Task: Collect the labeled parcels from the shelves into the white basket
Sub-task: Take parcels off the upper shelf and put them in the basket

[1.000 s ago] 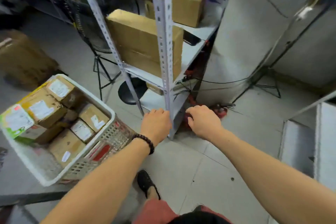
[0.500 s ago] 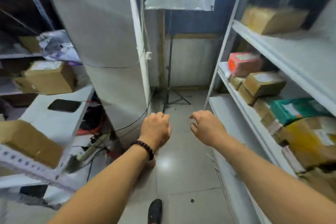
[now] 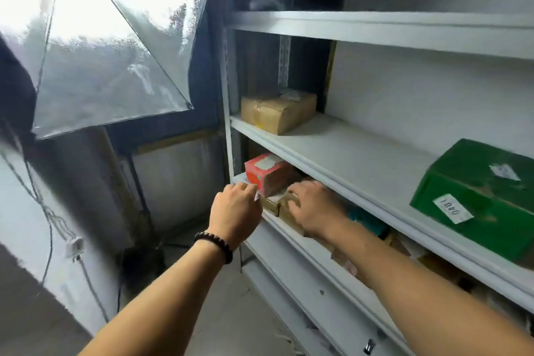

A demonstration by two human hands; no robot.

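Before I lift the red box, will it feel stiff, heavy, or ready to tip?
Probably stiff: the red box keeps square cardboard edges. Likely light, being small beside the green box. It seems to rest partly on brown boxes, so it might tip when pulled.
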